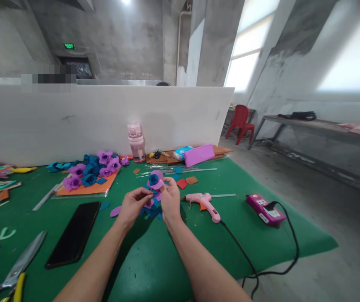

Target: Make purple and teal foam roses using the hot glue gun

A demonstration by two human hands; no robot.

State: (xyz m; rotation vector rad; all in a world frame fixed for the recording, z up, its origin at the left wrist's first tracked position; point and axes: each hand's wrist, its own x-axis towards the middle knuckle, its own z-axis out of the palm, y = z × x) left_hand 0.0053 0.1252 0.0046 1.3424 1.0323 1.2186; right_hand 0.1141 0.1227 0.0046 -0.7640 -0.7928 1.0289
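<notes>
Bare concrete room, grey walls and angled concrete columns. Green exit sign over a dark doorway at back left. White partition board stands upright along the far edge of the bench, which is covered by a green mat. Large bright windows on the right, daylight blown out; one ceiling light at top. Grey concrete floor to the right. Red plastic chair beyond the partition's right end. Long side table along the right wall, a dark item lying on it.
</notes>
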